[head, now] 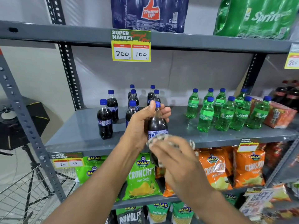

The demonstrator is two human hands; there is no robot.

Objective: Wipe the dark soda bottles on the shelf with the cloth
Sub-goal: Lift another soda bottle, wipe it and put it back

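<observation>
My left hand (142,125) grips the neck and shoulder of a dark soda bottle (157,125) with a blue cap, held in front of the grey shelf (80,130). My right hand (178,160) presses a patterned cloth (159,138) against the bottle's lower half; the hand is motion-blurred and hides the bottle's base. Several more dark soda bottles (105,120) with blue caps stand on the shelf's left part, behind and left of my hands.
Green Sprite bottles (226,113) stand at the shelf's right, with an orange pack (279,117) and larger dark bottles (289,94) beyond. Snack bags (142,175) fill the shelves below. Shrink-wrapped packs sit above. A wire basket (32,191) and a tripod light are at the left.
</observation>
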